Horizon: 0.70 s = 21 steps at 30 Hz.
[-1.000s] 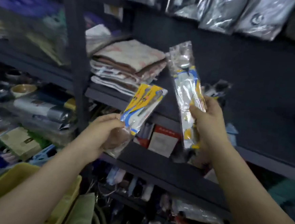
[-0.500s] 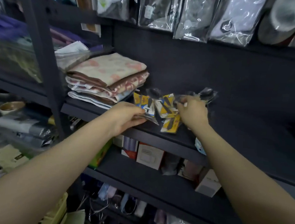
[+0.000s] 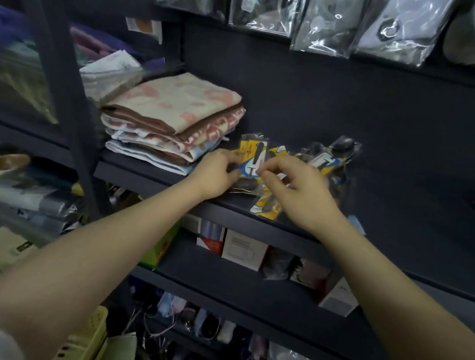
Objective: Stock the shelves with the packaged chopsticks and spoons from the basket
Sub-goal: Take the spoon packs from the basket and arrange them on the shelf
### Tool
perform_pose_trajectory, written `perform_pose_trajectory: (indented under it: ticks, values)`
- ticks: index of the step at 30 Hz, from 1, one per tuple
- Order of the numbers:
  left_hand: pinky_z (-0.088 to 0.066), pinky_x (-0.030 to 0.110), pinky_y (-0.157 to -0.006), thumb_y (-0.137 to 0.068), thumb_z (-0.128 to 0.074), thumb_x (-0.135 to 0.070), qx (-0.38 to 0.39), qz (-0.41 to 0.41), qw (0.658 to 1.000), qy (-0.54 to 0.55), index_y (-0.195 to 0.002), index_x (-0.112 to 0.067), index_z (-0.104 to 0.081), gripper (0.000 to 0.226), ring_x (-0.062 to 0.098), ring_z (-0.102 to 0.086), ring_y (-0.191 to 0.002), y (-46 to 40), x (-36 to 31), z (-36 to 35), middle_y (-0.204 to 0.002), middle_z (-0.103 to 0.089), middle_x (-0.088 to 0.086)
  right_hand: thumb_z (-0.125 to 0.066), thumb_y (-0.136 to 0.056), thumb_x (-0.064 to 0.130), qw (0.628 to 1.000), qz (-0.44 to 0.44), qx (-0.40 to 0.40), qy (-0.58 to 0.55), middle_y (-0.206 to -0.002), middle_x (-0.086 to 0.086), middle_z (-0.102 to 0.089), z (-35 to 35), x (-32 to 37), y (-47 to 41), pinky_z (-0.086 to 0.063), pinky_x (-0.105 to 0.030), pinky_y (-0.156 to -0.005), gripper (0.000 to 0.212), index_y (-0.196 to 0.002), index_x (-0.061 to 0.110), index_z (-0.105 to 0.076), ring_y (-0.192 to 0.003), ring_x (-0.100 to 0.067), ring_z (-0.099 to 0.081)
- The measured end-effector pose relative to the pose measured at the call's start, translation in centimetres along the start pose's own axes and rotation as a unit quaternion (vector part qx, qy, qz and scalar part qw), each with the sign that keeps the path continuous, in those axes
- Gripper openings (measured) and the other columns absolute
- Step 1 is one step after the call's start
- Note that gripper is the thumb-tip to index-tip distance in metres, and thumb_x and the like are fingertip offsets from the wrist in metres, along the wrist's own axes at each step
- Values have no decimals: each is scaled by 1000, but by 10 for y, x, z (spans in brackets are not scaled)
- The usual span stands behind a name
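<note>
**Both hands down on the shelf, squaring up the packs**

Head view. Left hand (image 3: 216, 175) at the shelf (image 3: 157, 173) front edge, fingers curled onto the left side of a spoon pack (image 3: 253, 161). Right hand (image 3: 298, 190) just beside it, thumb and fingertips pinching near that pack's right side; exactly which pack pinched, hard to tell. Pack lying flat, long axis running from front edge toward the back wall, right between the two hands, near equally close to both. Towels (image 3: 172, 123) stacked just left, touching nothing of the pack so far as visible.

Count: at least three packs in the cluster: the held one, a yellow one (image 3: 266, 209) poking over the front edge under the right hand, another (image 3: 329, 158) farther back and to the right. Overlapping, so perhaps more. Chopsticks or spoons in the others, too blurred to say. Basket (image 3: 87, 341) low at the left, one, contents hidden.

Likely next: nudging the held pack back from the edge, in line with the rest.
</note>
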<state>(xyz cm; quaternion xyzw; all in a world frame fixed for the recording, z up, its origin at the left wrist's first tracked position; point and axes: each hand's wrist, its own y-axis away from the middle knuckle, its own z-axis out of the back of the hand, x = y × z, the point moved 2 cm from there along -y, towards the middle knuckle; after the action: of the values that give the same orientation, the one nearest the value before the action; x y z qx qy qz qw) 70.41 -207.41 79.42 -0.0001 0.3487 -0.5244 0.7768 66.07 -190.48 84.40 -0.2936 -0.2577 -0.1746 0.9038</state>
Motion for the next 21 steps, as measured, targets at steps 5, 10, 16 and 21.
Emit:
perform_pose_trajectory:
  ticks: [5,10,16,21]
  values:
    - [-36,17,-86,-83,-48,-13,-53,-119,991,11,-97,-7,-66,23,13,-52,-96,93,40,52,-99,-65,6,-53,-86,17,994,50,68,-68,-76,10,-64,-57,55,0,-40,-11,-64,17,-90,13,-68,-72,2,-58]
    - [-44,25,-82,-82,-41,-26,58,-10,998,-24,-102,-11,-64,34,16,-57,-94,189,153,86,-99,-65,5,-54,-92,15,969,92,215,-85,-88,5,-67,-160,112,2,-42,-14,-70,15,-95,13,-68,-83,-5,-58]
    - [-42,25,-85,-86,-52,-15,72,174,980,-62,-110,-12,-63,27,23,-59,-103,298,291,95,-112,-62,6,-48,-95,21,910,-2,411,-59,-89,-9,-67,-356,105,32,-48,-35,-71,21,-93,7,-63,-79,-20,-62]
    - [-38,24,-83,-84,-55,-8,93,275,956,-40,-115,-8,-60,31,26,-55,-109,377,385,82,-116,-59,9,-43,-97,20,829,-99,548,43,-108,-7,-64,-517,63,102,-46,-30,-85,27,-109,6,-63,-103,-23,-59]
